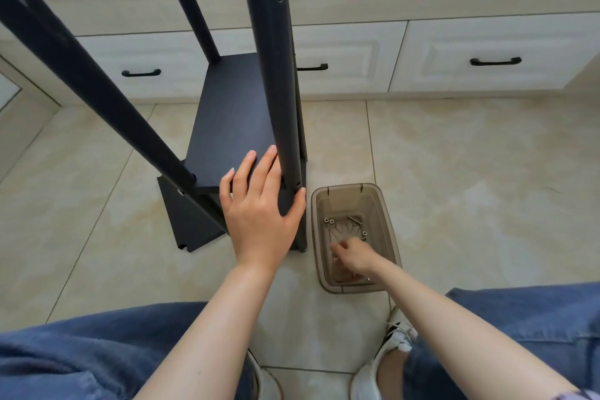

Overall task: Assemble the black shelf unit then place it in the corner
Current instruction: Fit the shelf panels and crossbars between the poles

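- Head view: the black shelf unit [233, 120] stands on the tiled floor [470, 172] in front of the person's knees, close to a row of pale drawers [487, 58]. It is only partly built.
- The near post [279, 91] is a round, matt black tube. Its long axis is upright, rising from the floor towards the camera, and small holes are drilled in its side.
- The left hand [259, 204] steadies the unit. Its 4 fingers [250, 169] lie spread and flat on the smooth black board, and its thumb hooks round the right side of the post, beside a low hole [297, 184].
- Just right of the post sits a clear brown plastic tub [344, 186] with rounded corners. A few small, shiny metal screws [329, 221] lie on its bottom.
- The right hand [354, 256] is down inside the tub with its fingers curled among the parts. I cannot tell whether it pinches a screw.
- The right hand is the nearer one to the screws. The low hole lies up and to the left of it, a short way across, so the next move is likely to bring a screw there.
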The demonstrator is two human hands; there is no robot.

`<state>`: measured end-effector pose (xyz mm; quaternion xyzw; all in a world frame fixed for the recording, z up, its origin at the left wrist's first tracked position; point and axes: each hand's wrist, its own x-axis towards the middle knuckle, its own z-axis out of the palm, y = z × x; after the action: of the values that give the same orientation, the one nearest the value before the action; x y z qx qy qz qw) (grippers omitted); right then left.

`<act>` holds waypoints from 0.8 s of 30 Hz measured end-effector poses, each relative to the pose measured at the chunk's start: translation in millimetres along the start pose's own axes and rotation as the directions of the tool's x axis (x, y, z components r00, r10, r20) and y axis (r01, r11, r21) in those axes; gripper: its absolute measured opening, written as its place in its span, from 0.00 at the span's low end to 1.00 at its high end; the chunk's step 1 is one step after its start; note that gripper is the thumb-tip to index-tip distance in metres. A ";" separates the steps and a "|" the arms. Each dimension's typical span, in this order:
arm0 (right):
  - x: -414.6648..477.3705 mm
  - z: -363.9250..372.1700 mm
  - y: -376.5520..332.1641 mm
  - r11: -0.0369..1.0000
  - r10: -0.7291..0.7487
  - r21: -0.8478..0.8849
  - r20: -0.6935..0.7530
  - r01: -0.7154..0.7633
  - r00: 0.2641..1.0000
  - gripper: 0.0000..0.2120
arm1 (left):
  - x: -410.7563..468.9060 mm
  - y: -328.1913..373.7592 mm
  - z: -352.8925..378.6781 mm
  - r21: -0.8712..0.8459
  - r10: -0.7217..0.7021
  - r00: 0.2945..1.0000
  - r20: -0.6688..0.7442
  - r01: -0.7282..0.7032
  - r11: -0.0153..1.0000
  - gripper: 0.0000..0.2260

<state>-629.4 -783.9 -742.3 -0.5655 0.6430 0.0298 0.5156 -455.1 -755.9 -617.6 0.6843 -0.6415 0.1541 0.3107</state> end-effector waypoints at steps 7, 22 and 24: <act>17.3 0.3 28.9 0.954 0.098 -0.289 0.023 -0.087 0.995 0.18 | -1.3 1.3 3.1 -0.023 -0.020 1.000 -0.011 0.020 1.000 0.19; 48.3 6.8 48.3 0.828 -0.031 -0.556 0.088 0.075 0.996 0.16 | -2.1 -0.1 7.1 -0.026 -0.021 0.999 -0.028 0.020 0.999 0.18; 50.2 7.8 46.9 0.765 -0.045 -0.637 0.090 0.092 0.995 0.16 | -1.9 0.7 6.2 -0.025 -0.025 0.999 -0.020 0.024 0.999 0.18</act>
<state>-651.4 -797.2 -806.4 -0.7291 0.5550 0.2476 0.3148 -457.1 -758.3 -623.3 0.6866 -0.6317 0.1493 0.3274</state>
